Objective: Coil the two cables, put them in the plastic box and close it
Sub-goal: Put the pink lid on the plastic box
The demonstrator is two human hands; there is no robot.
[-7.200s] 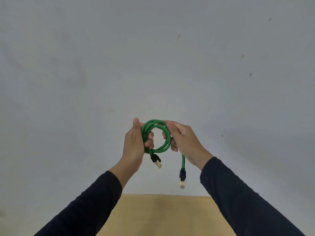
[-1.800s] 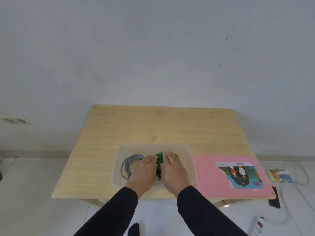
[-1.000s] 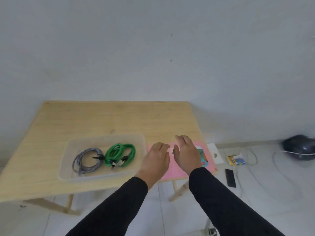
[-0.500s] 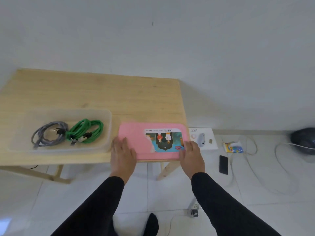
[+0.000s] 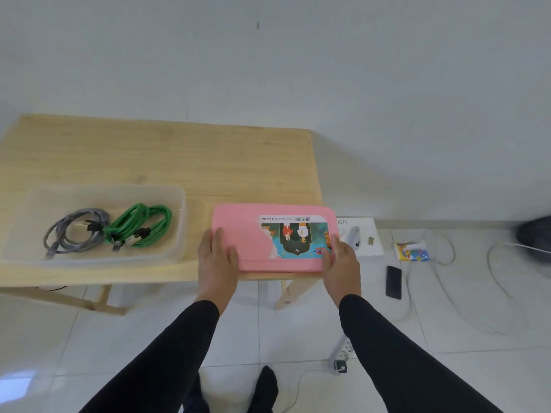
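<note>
Hands, left hand (image 5: 217, 257) and right hand (image 5: 340, 263), fingers gripping the flat pink plastic lid (image 5: 268, 236) at opposite ends, ready to cover the clear plastic box (image 5: 179, 222).

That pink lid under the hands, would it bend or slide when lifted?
The pink lid looks thin and flat, so it is probably light and may flex a little. Both hands hold its short ends, which should keep it level. Its surface looks smooth, so it could slide easily on the table.
</note>
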